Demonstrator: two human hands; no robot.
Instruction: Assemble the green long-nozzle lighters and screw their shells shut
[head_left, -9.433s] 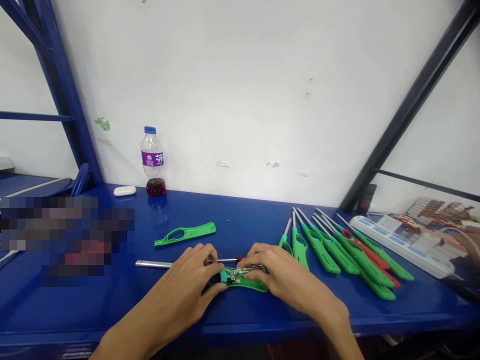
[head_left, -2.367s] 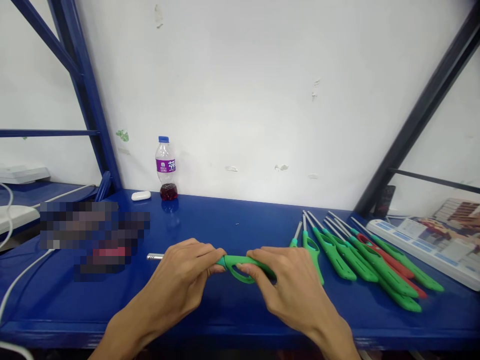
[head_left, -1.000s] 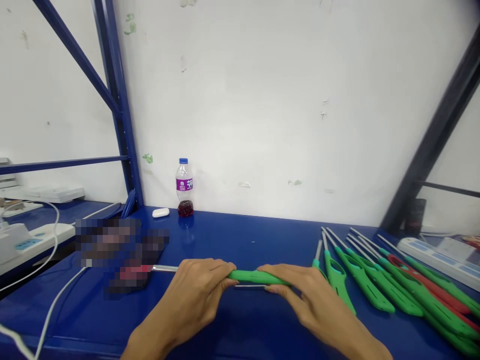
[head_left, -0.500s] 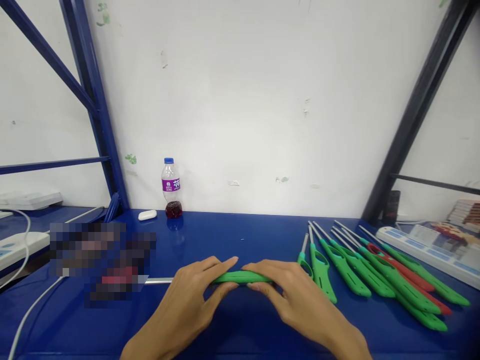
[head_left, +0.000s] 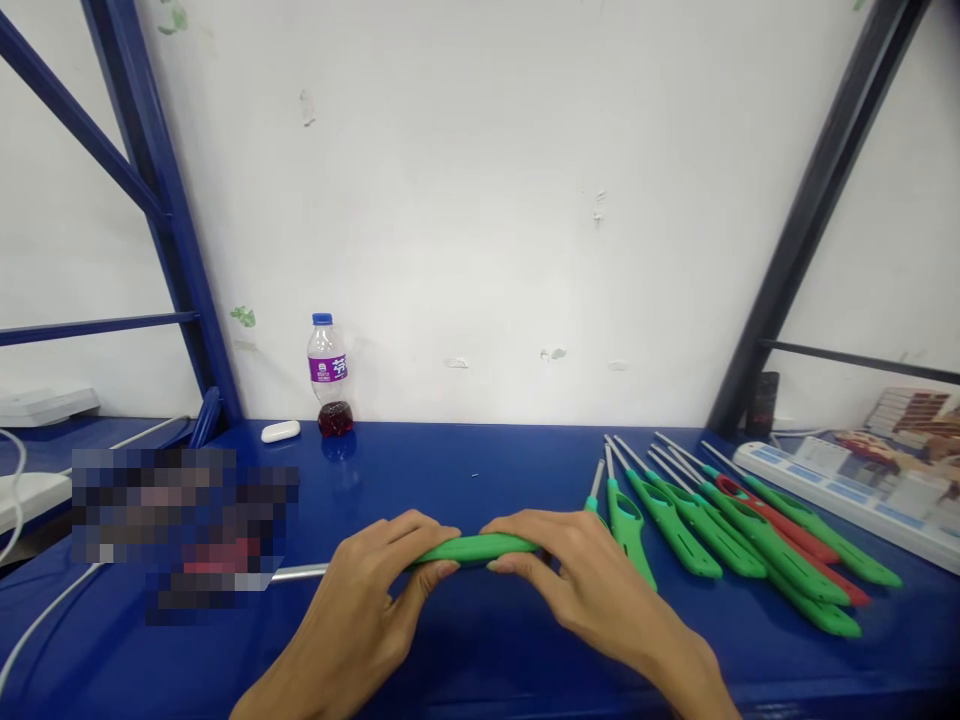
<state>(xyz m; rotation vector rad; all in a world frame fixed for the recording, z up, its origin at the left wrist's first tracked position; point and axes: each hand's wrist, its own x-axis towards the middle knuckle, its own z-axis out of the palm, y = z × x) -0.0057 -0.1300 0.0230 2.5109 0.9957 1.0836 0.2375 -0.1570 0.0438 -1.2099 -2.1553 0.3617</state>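
A long-necked green gas lighter [head_left: 469, 548] lies level between my hands, just above the blue table [head_left: 465, 650]. My left hand [head_left: 375, 580] pinches its body near the middle, thumb below and fingers above. Its metal tube sticks out to the left past that hand. My right hand [head_left: 581, 575] grips the handle end the same way, covering the tip. Several more lighters, mostly green like this lighter [head_left: 679, 530], lie fanned out to the right, with red ones such as this red lighter [head_left: 795, 535] among them.
A bottle of dark drink [head_left: 330, 380] and a small white case [head_left: 280, 431] stand by the wall. White power strips [head_left: 847, 500] lie at both sides. Blurred-out items [head_left: 225, 540] and a white cable [head_left: 49, 620] are on the left. Metal posts [head_left: 817, 220] rise at either side.
The view has shifted slightly, so the background sits a little further left. The lighter now tilts a bit, its tube end lower. Both hands keep their hold.
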